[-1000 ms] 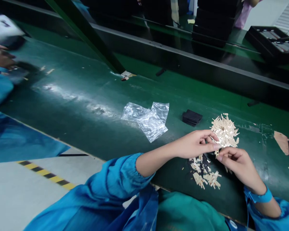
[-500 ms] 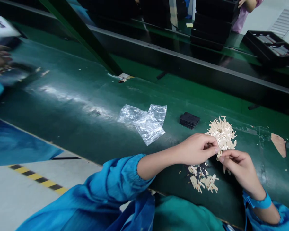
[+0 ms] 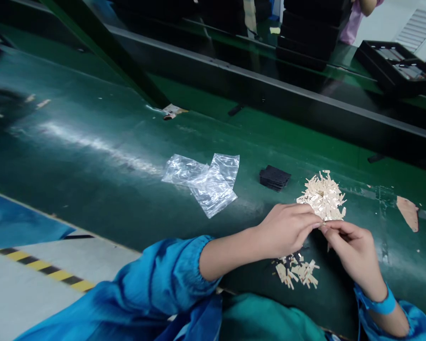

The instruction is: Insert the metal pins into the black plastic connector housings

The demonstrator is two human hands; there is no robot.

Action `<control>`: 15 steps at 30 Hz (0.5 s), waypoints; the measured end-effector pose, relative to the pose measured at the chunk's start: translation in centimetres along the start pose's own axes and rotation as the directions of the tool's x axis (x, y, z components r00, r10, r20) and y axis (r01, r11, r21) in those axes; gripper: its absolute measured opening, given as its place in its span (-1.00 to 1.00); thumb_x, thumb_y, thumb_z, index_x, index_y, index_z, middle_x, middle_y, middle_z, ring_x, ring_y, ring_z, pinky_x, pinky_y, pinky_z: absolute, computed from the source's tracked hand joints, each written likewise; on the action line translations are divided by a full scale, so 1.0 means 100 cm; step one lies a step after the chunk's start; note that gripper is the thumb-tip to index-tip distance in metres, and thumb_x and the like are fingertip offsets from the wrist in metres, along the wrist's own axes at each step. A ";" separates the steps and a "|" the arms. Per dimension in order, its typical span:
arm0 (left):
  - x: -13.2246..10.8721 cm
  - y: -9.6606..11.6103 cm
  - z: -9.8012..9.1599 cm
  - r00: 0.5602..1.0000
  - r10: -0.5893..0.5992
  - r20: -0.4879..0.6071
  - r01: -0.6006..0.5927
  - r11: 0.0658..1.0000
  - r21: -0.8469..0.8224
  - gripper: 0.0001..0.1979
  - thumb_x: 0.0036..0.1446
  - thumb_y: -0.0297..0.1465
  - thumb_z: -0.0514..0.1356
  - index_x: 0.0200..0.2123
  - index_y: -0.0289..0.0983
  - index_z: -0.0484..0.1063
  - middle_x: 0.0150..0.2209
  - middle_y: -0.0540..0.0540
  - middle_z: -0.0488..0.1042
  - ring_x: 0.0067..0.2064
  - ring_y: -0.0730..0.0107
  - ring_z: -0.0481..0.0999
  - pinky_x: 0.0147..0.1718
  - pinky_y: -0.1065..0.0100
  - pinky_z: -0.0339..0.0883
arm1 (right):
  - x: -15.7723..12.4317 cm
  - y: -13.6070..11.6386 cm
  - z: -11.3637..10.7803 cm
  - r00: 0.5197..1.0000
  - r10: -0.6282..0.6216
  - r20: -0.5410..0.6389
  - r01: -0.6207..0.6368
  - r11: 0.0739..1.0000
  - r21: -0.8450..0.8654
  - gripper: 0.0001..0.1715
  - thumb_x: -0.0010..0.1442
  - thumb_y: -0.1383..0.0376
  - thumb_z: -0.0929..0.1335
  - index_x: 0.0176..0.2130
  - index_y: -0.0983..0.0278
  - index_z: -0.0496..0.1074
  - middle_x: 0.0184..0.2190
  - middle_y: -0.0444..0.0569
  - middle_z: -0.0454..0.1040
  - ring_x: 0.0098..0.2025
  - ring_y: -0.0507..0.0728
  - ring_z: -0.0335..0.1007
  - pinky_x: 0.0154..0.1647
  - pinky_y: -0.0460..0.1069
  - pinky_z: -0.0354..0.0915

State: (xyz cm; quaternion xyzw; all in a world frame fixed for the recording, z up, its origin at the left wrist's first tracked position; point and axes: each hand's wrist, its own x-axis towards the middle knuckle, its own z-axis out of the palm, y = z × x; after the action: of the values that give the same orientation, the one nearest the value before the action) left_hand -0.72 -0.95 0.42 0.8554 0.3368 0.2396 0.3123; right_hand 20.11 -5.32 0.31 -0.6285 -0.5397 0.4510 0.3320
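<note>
Fingertips of my left hand [image 3: 287, 231] and my right hand [image 3: 357, 248] meet in a pinch at a small cream-coloured piece [image 3: 324, 223], mostly hidden by the fingers. Just beyond them lies a heap of small flat cream-coloured pieces [image 3: 323, 195]. Nearer my body, below my left hand, is a smaller scatter of cream pieces [image 3: 298, 273] mixed with black bits. A neat stack of thin black rectangular sheets [image 3: 275, 177] sits left of the heap. A pale bit also shows under my right fingers.
Clear plastic bags [image 3: 213, 184] lie left of the black stack on the green worktop [image 3: 128, 203]. A torn brown scrap [image 3: 408, 213] is at the right. Behind a raised ledge stand black trays [image 3: 394, 68]. A green post [image 3: 110, 54] slants down at the left.
My left fingers have closed in against the right fingertips, covering more of the small piece. The view has shifted slightly, and the neighbouring person's hand at the left has mostly left the picture.
</note>
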 end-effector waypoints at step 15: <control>0.013 -0.009 0.007 0.978 -0.209 0.025 0.197 0.950 0.241 -0.77 0.38 -0.37 0.08 -0.21 -0.31 0.52 -0.23 -0.15 0.54 -0.24 0.21 0.55 -0.35 0.28 0.37 | -0.003 -0.007 -0.012 0.981 0.041 0.190 -0.048 0.998 0.032 -0.71 0.29 0.13 0.41 -0.38 0.26 0.53 -0.61 -0.11 0.42 -0.56 0.08 0.29 -0.51 -0.04 0.23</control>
State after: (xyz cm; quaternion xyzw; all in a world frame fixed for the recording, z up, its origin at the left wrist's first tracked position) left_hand 0.23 0.25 -0.40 0.8531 0.4414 0.1426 0.2390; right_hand 20.96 -5.42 1.50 -0.5884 -0.5463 0.5260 0.2805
